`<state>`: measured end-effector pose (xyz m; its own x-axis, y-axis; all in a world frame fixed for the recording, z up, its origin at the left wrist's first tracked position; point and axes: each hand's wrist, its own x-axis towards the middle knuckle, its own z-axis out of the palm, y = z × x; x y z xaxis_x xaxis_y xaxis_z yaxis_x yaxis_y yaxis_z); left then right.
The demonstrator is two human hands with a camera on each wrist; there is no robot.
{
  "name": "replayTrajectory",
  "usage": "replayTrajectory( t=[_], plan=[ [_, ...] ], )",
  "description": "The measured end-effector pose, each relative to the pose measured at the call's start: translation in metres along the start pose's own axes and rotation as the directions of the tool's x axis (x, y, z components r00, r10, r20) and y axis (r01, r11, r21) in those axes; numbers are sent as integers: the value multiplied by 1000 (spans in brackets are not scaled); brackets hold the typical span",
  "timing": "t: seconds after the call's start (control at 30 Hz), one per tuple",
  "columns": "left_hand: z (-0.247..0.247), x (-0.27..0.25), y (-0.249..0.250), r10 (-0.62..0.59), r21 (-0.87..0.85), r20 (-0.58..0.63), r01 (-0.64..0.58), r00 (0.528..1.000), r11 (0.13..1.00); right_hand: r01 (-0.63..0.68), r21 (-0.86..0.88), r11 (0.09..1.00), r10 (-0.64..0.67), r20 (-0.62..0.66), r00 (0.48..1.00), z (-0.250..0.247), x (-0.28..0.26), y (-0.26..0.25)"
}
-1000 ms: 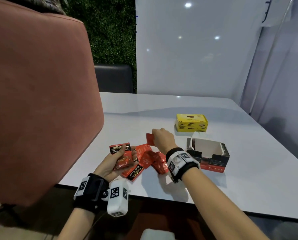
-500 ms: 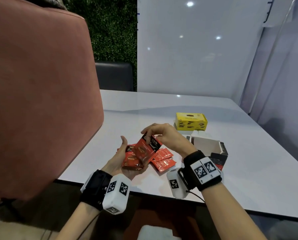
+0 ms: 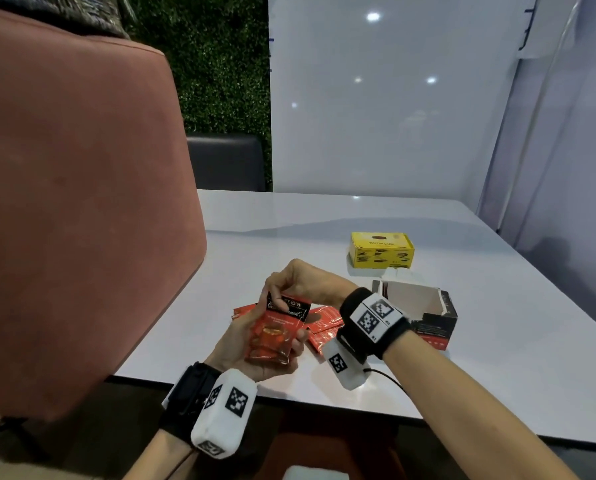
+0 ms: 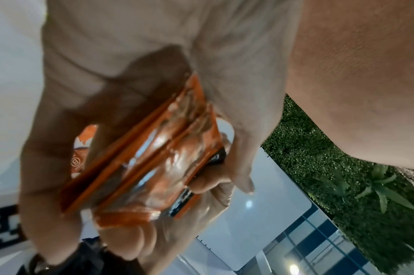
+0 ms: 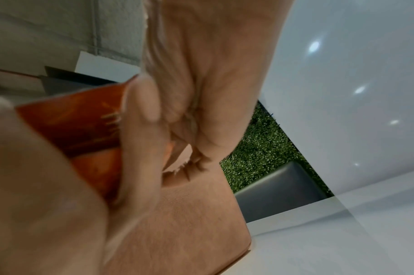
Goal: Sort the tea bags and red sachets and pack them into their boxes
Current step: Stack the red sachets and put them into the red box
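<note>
The left hand (image 3: 251,344) cups a stack of red sachets (image 3: 275,337) above the table (image 3: 497,358) edge, fingers curled round it. The right hand (image 3: 300,282) pinches the stack's top. The open red box (image 3: 424,317) sits at 3 o'clock, the yellow box (image 3: 381,250) at 1 o'clock.

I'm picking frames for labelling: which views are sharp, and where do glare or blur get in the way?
Head view: mostly sharp, with ceiling-light glare dots on the glossy white wall panel; the closed yellow cardboard box is clear. Left wrist view: the stack of shiny red foil sachets is smeared, with bright reflections. Right wrist view: the right hand is motion-blurred and close.
</note>
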<state>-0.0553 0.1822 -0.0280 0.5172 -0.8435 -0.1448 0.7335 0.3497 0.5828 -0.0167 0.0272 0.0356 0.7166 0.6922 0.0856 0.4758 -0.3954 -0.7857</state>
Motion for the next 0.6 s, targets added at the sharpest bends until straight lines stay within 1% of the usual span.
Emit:
replayTrajectory(
  t=[0.07, 0.1, 0.13, 0.17, 0.2, 0.23, 0.27, 0.3, 0.33, 0.37, 0.43, 0.47, 0.57, 0.6],
  plan=[
    [-3, 1, 2, 4, 12, -20, -4, 1000, 1000, 29, -49, 998, -28, 20, 999, 2, 4, 1],
    [-5, 0, 5, 22, 8, -52, -21, 998, 1000, 13, -52, 999, -13, -8, 1000, 1, 6, 5],
    [-6, -2, 9, 51, 5, -83, -51, 995, 999, -32, -43, 999, 29, -68, 997, -2, 9, 12],
    [-9, -4, 14, 87, 13, -123, -86, 989, 996, -102, -81, 991, 90, -145, 985, -6, 10, 22],
    [-11, -8, 18, 120, 31, -165, -117, 979, 993, -207, -185, 961, 168, -203, 965, -9, 10, 31],
    [-16, -11, 22, 150, 45, -210, -144, 966, 989, -334, -329, 883, 269, -226, 936, -11, 8, 40],
    [-21, -14, 24, 175, 49, -245, -168, 954, 985, -436, -450, 779, 377, -219, 900, -11, 6, 47],
    [-26, -16, 26, 199, 53, -266, -192, 943, 980, -486, -534, 692, 460, -194, 867, -8, 4, 52],
    [-30, -18, 28, 217, 61, -274, -208, 937, 976, -508, -573, 643, 514, -169, 841, -4, 3, 55],
    [-32, -18, 29, 230, 72, -278, -218, 933, 973, -531, -560, 636, 547, -159, 822, 0, 3, 56],
    [-33, -17, 29, 238, 69, -280, -228, 930, 971, -572, -501, 649, 565, -185, 804, 10, 6, 60],
    [-32, -16, 28, 240, 50, -276, -235, 931, 971, -576, -506, 642, 555, -212, 804, 15, 8, 63],
    [-35, -12, 25, 246, -16, -262, -259, 933, 966, -575, -577, 580, 503, -302, 810, 29, 13, 73],
    [-36, -11, 25, 244, -26, -253, -259, 936, 965, -582, -558, 591, 482, -333, 810, 30, 15, 76]
  ],
)
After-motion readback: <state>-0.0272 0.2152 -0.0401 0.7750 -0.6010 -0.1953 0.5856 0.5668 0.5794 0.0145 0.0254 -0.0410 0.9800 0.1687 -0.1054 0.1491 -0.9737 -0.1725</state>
